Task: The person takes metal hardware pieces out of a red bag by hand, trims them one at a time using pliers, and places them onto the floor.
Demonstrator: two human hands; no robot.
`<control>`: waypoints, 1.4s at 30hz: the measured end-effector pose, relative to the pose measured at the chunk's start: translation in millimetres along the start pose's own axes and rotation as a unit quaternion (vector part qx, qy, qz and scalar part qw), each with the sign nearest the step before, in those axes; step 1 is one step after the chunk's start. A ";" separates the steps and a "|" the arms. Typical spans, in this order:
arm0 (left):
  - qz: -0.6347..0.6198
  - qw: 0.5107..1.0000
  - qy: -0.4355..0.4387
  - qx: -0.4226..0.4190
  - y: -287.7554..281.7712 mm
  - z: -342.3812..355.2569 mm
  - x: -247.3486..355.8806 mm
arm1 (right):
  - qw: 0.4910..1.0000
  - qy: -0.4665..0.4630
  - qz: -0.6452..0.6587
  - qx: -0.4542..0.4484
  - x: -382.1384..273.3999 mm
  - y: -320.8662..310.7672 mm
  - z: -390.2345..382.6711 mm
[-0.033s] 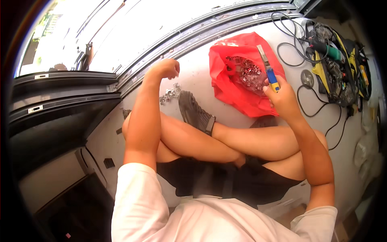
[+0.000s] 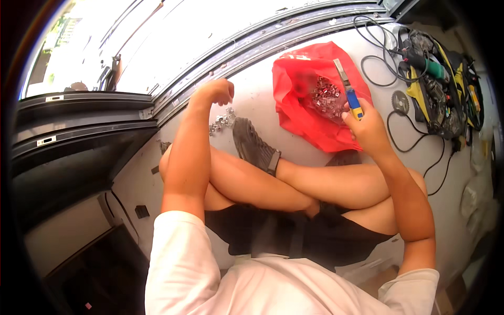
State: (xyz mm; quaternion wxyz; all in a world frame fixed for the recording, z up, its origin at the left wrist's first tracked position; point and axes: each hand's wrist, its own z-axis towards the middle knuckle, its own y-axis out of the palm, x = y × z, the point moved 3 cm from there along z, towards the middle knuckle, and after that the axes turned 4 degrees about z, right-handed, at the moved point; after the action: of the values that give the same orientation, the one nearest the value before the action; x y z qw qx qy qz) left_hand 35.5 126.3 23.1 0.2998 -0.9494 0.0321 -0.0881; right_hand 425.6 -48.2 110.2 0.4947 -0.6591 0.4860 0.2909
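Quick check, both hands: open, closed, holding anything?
Left hand: curled closed above the small metal pieces on the floor; whether it holds any cannot be told.
Right hand: closed on a blue-and-yellow utility knife, over the red bag.

One red bag (image 2: 310,100) — one blue-handled knife (image 2: 349,92) — one circular saw blade (image 2: 400,102).

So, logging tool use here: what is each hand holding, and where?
Right hand grips the blue-and-yellow-handled utility knife by its handle. Left hand is fisted; contents can't be told.
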 end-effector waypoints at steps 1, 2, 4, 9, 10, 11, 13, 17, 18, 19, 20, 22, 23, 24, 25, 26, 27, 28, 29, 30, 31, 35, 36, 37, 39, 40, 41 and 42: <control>-0.011 0.999 -0.011 -0.038 7.5 9.0 -5.8 | 1.000 -0.012 -0.006 0.000 1.9 1.2 -0.3; 0.010 0.998 -0.025 -0.061 12.9 11.4 -7.8 | 1.000 -0.024 -0.011 0.002 2.2 0.4 -0.8; 0.046 0.996 -0.037 -0.074 18.6 13.2 -5.6 | 1.000 -0.018 -0.011 0.006 -1.7 0.6 -1.9; 0.043 0.982 0.048 0.178 -16.5 -47.2 79.8 | 0.993 0.032 0.112 0.020 -16.6 -19.6 -3.3; -0.033 0.978 0.100 0.181 -24.7 -73.2 110.4 | 0.992 0.031 0.125 -0.003 -17.7 -25.3 -0.8; -0.109 0.966 0.147 0.181 -29.6 -94.1 138.9 | 0.991 0.034 0.129 0.006 -17.2 -30.7 0.4; -0.144 0.937 0.280 0.152 -27.7 -114.3 189.6 | 0.967 0.048 0.249 -0.001 -19.6 -33.0 1.9; -0.021 0.917 0.333 0.218 16.2 -21.3 228.1 | 0.949 0.081 0.303 0.014 -21.0 -39.5 0.8; 0.014 0.918 0.309 0.249 23.6 -0.8 234.1 | 0.949 0.079 0.305 0.015 -21.9 -39.9 1.0; 0.015 0.917 0.312 0.249 32.7 17.0 240.2 | 0.946 0.076 0.314 0.016 -22.0 -41.0 0.2; 0.007 0.902 0.303 0.308 38.8 30.2 242.2 | 0.943 0.074 0.324 0.015 -22.0 -40.1 -0.6; -0.001 0.874 0.279 0.398 51.2 42.3 250.9 | 0.940 0.071 0.332 0.018 -18.5 -39.8 0.1; 0.000 0.873 0.283 0.397 56.1 46.7 255.1 | 0.937 0.070 0.340 0.020 -16.6 -39.6 0.7; 0.003 0.880 0.253 0.402 59.6 48.8 258.7 | 0.937 0.071 0.341 0.024 -16.8 -41.0 0.5; 0.007 0.885 0.223 0.408 61.3 51.0 260.7 | 0.938 0.076 0.338 0.020 -18.4 -41.6 0.6; 0.008 0.885 0.225 0.407 61.4 52.4 260.3 | 0.939 0.080 0.335 0.016 -19.7 -41.9 0.9; -0.005 0.881 0.245 0.406 61.7 53.2 254.5 | 0.938 0.080 0.337 0.015 -20.8 -41.2 1.0; -0.018 0.875 0.264 0.405 61.3 54.0 248.8 | 0.938 0.076 0.338 0.018 -22.2 -40.4 1.2; -0.015 0.876 0.262 0.405 61.2 55.2 242.7 | 0.938 0.072 0.339 0.020 -23.4 -39.9 1.2; -0.003 0.865 0.268 0.425 58.9 50.5 242.9 | 0.937 0.072 0.340 0.022 -22.7 -41.8 0.4; 0.008 0.853 0.273 0.445 56.9 45.9 244.4 | 0.938 0.077 0.336 0.022 -21.9 -43.7 -0.5; 0.051 0.846 0.295 0.442 52.6 34.2 251.6 | 0.941 0.060 0.331 0.022 -20.4 -46.3 -4.1; 0.083 0.845 0.304 0.432 53.7 37.5 252.0 | 0.941 0.056 0.332 0.019 -23.3 -43.5 -4.4; 0.114 0.843 0.313 0.423 54.5 44.2 252.7 | 0.941 0.061 0.334 0.016 -24.9 -41.0 -2.4; 0.114 0.838 0.319 0.427 63.0 55.5 249.3 | 0.940 0.065 0.333 0.013 -24.3 -35.0 -0.8; 0.117 0.830 0.320 0.441 63.4 58.9 251.2 | 0.944 0.063 0.325 0.012 -24.6 -35.6 -1.4; 0.119 0.822 0.320 0.455 62.3 62.3 251.7 | 0.947 0.061 0.317 0.010 -25.9 -35.9 -1.6; 0.103 0.820 0.326 0.459 62.8 64.6 249.7 | 0.948 0.060 0.313 0.012 -23.5 -36.8 -2.4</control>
State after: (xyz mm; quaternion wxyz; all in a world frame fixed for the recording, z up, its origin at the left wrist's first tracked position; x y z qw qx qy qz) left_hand 292.4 82.9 -28.1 0.6802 -0.6090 0.1812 -0.3654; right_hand 451.1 -40.8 144.9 0.3568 -0.4843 0.7000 0.3850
